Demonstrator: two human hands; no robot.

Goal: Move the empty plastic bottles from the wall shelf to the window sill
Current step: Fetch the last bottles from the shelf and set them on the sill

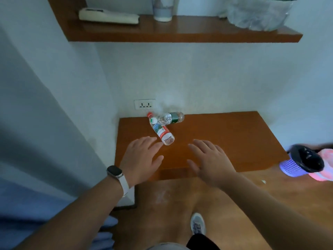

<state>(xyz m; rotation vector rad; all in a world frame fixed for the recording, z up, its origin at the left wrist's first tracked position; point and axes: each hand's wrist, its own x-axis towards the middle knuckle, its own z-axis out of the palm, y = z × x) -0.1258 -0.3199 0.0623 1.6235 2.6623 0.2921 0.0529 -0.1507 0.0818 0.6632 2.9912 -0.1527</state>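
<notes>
A pale wall (198, 74) fills the view above a brown floor (234, 204). Two brown wooden shelves are fixed to the wall. The lower shelf (225, 138) is the wider. The upper shelf (198, 31) carries a crumpled clear plastic bag (259, 13) at its right end, a flat pale device (109, 15) at its left end and a cup (162, 9) between them. A purple mesh basket (301, 161) with a dark liner stands at the lower shelf's right front corner.

Both bare forearms reach in from below. The left grip (142, 156) hangs over the shelf's front left part, fingers spread and straight, holding nothing. Its fingertips are just beside the base of the red-label bottle (163, 132); contact cannot be made out. The right grip (209, 159) is likewise spread and empty over the front edge, apart from both bottles.

The red-label bottle lies on its side in the lower shelf's back left corner, its red cap toward the wall. The green-label bottle (173, 117) lies along the wall, its neck crossing the other's neck.

A shoe (197, 223) shows on the floor, a watch (115, 172) on the left wrist, and a power outlet (145, 105) on the wall above the bottles.
</notes>
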